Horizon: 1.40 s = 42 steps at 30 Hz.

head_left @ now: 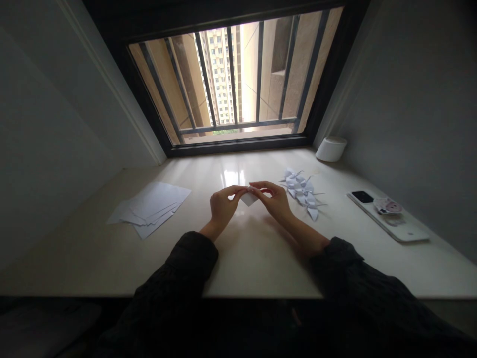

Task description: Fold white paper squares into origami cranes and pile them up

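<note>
Between my two hands, above the middle of the pale counter, is a small folded piece of white paper (249,199) with a point facing me. My left hand (225,201) pinches its upper left side between thumb and fingers. On the opposite side, my right hand (274,199) grips the upper edge, its thumb close to the left one. The fingertips cover the top of the fold. Just right of my right hand lies a cluster of several folded white paper cranes (301,191), with thin points sticking out.
Loose white paper sheets (152,206) overlap at the left of the counter (257,268). A white phone (389,219) with a pink pig-like grip lies at the right. A white cylindrical object (331,149) stands in the back right corner, beside the barred window (238,84).
</note>
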### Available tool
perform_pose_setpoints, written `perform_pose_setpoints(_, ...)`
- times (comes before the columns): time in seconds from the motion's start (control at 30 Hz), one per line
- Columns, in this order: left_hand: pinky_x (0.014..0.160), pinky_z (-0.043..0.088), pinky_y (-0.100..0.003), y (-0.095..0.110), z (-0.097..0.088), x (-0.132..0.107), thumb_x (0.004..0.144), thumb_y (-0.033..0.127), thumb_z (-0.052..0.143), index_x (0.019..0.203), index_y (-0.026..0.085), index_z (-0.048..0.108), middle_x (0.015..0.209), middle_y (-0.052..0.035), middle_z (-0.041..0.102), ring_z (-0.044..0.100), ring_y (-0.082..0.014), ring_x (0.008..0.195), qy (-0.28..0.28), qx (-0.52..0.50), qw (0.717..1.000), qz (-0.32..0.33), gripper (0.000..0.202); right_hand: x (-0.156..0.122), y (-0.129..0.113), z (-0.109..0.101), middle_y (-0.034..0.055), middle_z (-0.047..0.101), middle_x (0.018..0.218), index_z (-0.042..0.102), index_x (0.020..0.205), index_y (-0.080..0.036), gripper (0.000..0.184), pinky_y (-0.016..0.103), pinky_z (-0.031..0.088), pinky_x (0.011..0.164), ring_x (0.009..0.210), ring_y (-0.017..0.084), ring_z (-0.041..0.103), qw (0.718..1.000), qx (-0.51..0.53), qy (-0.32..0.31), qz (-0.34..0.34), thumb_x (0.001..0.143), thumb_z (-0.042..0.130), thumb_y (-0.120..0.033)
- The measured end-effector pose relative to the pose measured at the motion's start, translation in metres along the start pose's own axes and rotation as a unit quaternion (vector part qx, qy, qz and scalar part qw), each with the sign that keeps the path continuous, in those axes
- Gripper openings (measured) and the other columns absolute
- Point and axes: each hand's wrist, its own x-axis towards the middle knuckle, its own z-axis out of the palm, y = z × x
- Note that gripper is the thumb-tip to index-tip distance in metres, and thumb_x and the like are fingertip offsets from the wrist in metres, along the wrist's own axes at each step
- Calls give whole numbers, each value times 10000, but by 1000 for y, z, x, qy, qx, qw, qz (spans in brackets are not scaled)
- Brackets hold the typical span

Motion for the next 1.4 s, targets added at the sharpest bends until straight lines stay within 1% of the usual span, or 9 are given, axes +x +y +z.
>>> perform_pose_setpoints(0.13,771,481,-315,1,0,-1,763,402,666,837,288,751,863,-17,739,672,-207,797,-9,16,1000,7,160,1,3,-1,42,726,799,738,793,-220,220,340,517,723,782,200,659,1000,-5,-2,-2,715,703,-423)
perform_pose_setpoints(0.3,744,498,-293,-3,2,0,777,417,647,849,259,744,849,-19,738,674,-181,773,-35,22,999,0,200,1,7,0,39,721,809,728,791,-217,210,324,502,716,783,190,650,1000,-6,-8,-5,736,683,-415)
perform_pose_setpoints(0.53,714,519,-288,-11,5,3,765,431,654,857,211,741,829,-42,738,683,-185,746,-64,-30,997,-31,255,0,7,-1,41,722,831,727,809,-222,209,328,485,719,793,194,646,1000,-16,-12,3,746,674,-414)
perform_pose_setpoints(0.7,730,510,-297,-10,4,2,785,431,633,891,238,750,860,-42,741,682,-193,761,-60,5,998,-22,250,1,5,-2,41,724,814,729,792,-219,234,316,472,701,783,195,645,999,-26,-9,18,730,682,-439)
perform_pose_setpoints(1.0,775,494,-326,-8,1,0,778,416,650,932,287,742,942,-37,734,684,-226,864,-48,66,997,10,221,1,5,-3,42,719,776,730,764,-205,247,300,453,659,728,185,632,999,-24,-3,28,729,677,-444)
perform_pose_setpoints(1.1,755,496,-334,-12,3,1,739,435,681,945,266,741,919,-51,737,686,-233,830,-75,45,996,-29,273,2,8,-3,45,710,742,726,761,-194,262,297,448,622,675,180,616,998,-8,15,60,726,670,-447)
perform_pose_setpoints(1.23,713,505,-314,-21,7,3,695,441,711,887,191,753,820,-76,742,685,-222,776,-120,-70,984,-111,318,3,12,-2,45,703,727,723,749,-186,257,294,447,608,661,180,610,997,3,22,80,707,681,-436)
perform_pose_setpoints(1.3,696,507,-307,-24,9,4,672,432,729,869,165,753,763,-79,737,677,-203,719,-125,-116,975,-141,332,3,12,-2,48,702,730,724,759,-185,269,293,447,609,664,180,610,996,6,16,86,706,679,-445)
perform_pose_setpoints(1.4,679,505,-299,-26,10,4,637,421,755,851,153,754,730,-79,730,662,-181,674,-114,-156,966,-174,343,3,10,-3,59,711,796,726,806,-183,304,292,450,634,717,188,620,995,10,3,98,701,681,-464)
